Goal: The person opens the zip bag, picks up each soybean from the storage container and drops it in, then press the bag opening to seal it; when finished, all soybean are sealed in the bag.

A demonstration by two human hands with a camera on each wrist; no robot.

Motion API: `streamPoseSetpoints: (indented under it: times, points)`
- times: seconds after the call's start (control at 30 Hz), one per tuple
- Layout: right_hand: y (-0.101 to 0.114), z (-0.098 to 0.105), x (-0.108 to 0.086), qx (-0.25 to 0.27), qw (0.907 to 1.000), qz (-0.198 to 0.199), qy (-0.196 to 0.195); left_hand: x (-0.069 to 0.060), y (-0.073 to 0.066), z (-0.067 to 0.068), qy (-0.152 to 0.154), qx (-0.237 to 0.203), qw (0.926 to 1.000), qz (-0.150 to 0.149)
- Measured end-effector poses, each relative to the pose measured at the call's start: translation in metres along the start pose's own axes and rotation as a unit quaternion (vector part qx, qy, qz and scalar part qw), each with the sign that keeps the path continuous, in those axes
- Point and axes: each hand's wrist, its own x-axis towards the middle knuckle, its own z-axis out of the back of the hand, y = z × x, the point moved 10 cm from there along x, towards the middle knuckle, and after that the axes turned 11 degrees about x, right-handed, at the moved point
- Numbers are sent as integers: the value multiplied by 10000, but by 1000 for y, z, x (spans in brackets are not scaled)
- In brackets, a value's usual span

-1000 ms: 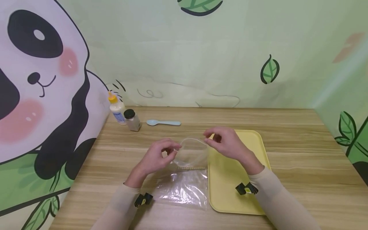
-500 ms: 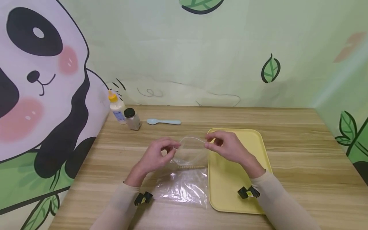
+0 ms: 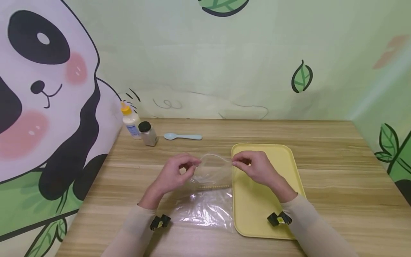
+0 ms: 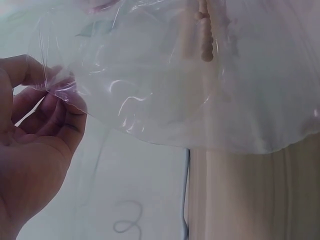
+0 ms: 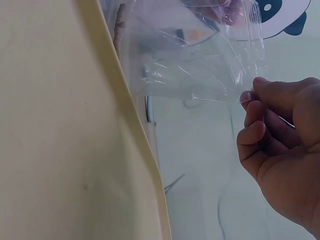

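A clear zip-lock bag (image 3: 205, 208) lies on the wooden table, its mouth lifted toward the far side and bowed apart. My left hand (image 3: 176, 173) pinches the left corner of the mouth between thumb and fingers. At the opposite corner my right hand (image 3: 258, 167) pinches the rim; the right wrist view shows thumb and forefinger on the plastic beside the zip strip (image 5: 252, 42). A thin strand of small beige beads (image 3: 213, 187) runs across the bag below the mouth. Whether it lies inside or under the plastic, I cannot tell.
A yellow tray (image 3: 264, 221) lies right of the bag, under my right forearm. At the back left stand a white bottle with an orange nozzle cap (image 3: 131, 121) and a black-lidded jar (image 3: 148, 135). A light blue spoon (image 3: 183, 136) lies beside them.
My right hand has moved slightly down and to the right, and its spread fingers have closed on the bag's corner. The left hand keeps its pinch and has barely moved.
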Motion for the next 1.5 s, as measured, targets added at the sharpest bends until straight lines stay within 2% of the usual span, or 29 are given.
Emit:
streamPoseSetpoints:
  times: [0.37, 0.63, 0.87, 1.17, 1.33, 1.5]
  points:
    - [16, 9, 7, -121, 9986, 501, -112, 4, -2, 12, 48, 135, 9999, 10]
    - [22, 14, 8, -175, 9979, 604, -170, 9, -8, 18, 233, 490, 9985, -99]
    - [32, 18, 8, -201, 9959, 847, -240, 9, -16, 25, 397, 670, 9969, -102]
    - [45, 26, 8, -303, 9928, 1118, -308, 10, -33, 36, 449, 1154, 9918, -308]
    - [54, 32, 9, -364, 9905, 1272, -384, 13, -39, 43, 569, 1167, 9915, -96]
    - [66, 38, 12, -392, 9894, 1346, -368, 17, -43, 54, 476, 1283, 9904, 184]
